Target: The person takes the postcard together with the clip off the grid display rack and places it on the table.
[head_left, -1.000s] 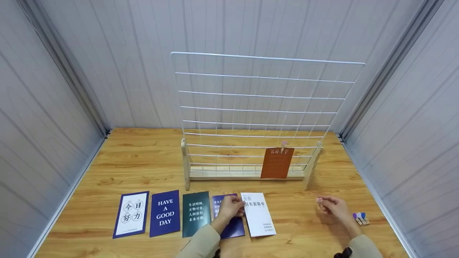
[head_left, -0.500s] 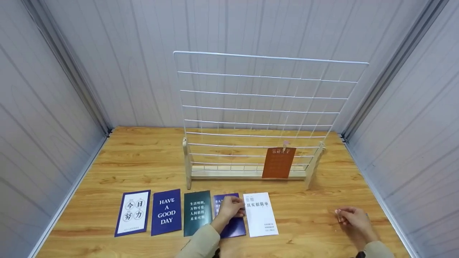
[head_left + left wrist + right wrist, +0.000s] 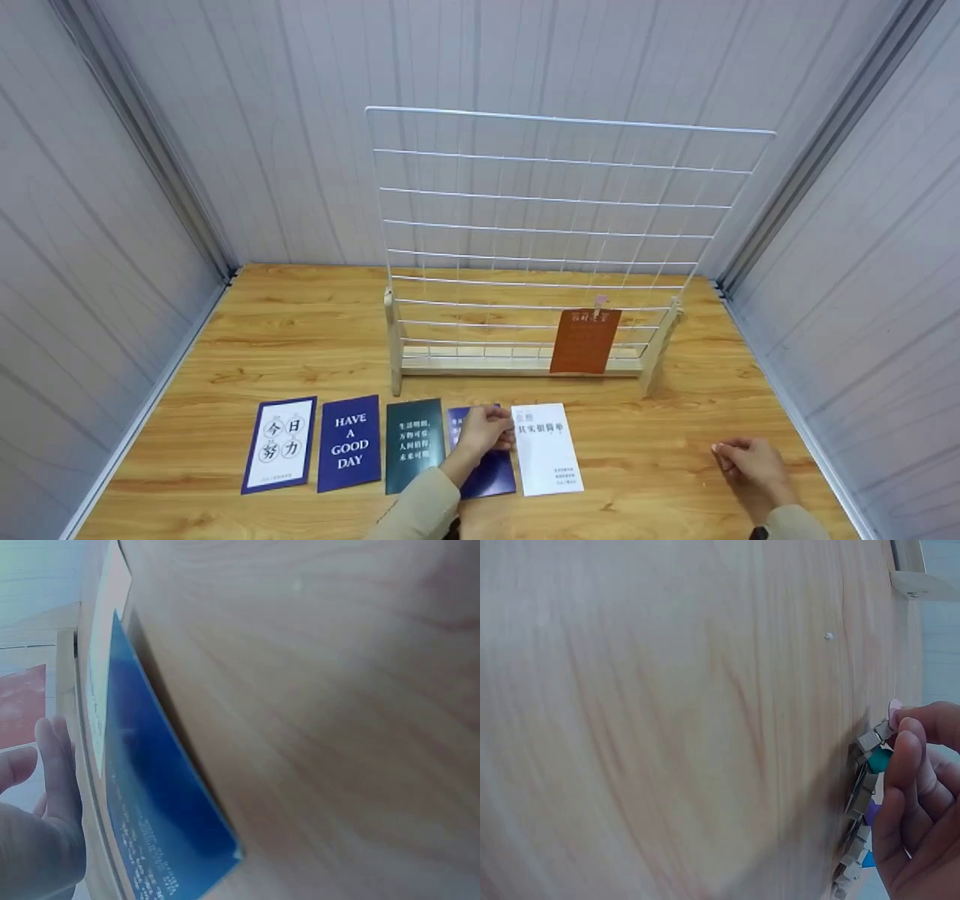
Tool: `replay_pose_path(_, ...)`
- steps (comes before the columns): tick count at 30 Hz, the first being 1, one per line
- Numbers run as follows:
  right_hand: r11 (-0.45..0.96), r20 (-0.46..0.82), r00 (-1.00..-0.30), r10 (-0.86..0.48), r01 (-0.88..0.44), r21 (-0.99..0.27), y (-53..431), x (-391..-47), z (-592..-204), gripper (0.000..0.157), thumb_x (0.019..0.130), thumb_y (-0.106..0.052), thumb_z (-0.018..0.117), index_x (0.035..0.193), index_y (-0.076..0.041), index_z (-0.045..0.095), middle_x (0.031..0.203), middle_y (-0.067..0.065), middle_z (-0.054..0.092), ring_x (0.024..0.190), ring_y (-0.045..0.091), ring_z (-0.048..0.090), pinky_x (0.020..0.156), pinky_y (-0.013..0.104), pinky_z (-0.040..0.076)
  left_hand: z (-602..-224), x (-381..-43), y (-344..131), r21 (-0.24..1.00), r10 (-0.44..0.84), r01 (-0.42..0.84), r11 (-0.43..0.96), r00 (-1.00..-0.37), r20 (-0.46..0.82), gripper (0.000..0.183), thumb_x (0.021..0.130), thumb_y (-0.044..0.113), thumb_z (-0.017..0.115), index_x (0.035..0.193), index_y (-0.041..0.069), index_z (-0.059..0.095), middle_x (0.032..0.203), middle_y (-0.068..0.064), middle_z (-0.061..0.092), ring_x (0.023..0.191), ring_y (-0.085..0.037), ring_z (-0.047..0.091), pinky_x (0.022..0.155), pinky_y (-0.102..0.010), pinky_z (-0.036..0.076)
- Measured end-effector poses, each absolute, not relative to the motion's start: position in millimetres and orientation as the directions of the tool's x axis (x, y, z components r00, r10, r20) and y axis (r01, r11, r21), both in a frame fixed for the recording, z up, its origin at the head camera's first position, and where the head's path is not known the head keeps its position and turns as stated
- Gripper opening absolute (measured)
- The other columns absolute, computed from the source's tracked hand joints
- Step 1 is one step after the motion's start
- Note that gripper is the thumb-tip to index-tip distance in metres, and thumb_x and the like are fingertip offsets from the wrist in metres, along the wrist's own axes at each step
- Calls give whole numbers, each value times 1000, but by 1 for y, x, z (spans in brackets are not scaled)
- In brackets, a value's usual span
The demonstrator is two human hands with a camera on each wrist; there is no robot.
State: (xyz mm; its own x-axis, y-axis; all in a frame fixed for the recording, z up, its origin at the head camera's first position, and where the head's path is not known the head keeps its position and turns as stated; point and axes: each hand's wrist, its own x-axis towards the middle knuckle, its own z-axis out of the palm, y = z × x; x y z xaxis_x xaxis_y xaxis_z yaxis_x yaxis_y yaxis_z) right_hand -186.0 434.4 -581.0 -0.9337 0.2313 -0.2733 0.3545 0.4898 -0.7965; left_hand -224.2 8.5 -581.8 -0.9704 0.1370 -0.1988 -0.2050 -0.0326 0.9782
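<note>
My left hand (image 3: 484, 433) is over a purple-blue card (image 3: 491, 480), its fingertips beside the left edge of a white card (image 3: 547, 454). The left wrist view shows its fingers (image 3: 60, 772) loose, with nothing between them. At the right of the table, my right hand (image 3: 757, 466) pinches a small wooden clothespin (image 3: 870, 739) with a pink head between thumb and forefinger. Beside it in the right wrist view are several more clothespins (image 3: 861, 799) with teal, purple and blue heads, partly behind the fingers. In the head view the hand hides them.
A white wire grid (image 3: 540, 199) stands in a wooden base (image 3: 517, 367) at the back. An orange card (image 3: 585, 343) hangs low on it from a pink clip (image 3: 600, 301). Left of my left hand lie a green card (image 3: 415, 446), a blue card (image 3: 349, 444) and a blue-bordered card (image 3: 280, 445).
My right hand has moved right and towards me, to the row of clothespins, which it now covers in the head view. My left hand stays by the white card.
</note>
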Motion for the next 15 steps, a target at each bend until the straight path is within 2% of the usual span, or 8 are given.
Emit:
replay_pose_path(7, 411, -286, -931, 225, 357, -839, 434, -185, -584, 18, 85, -4, 53, 90, 13, 58, 65, 7, 58, 54, 12, 51, 46, 22, 44, -575, -228, 8, 980, 142, -198, -29, -971, -192, 22, 82, -2, 54, 99, -15, 53, 81, -24, 61, 56, -18, 60, 49, -26, 51)
replay_pose_path(15, 395, -261, -932, 252, 346, -851, 432, -186, -582, 20, 84, -5, 54, 93, 12, 58, 65, 7, 59, 55, 12, 52, 46, 22, 45, -564, -234, 7, 979, 123, -201, -34, -973, -196, 25, 81, -1, 54, 102, -14, 53, 83, -21, 61, 61, -23, 62, 50, -26, 51)
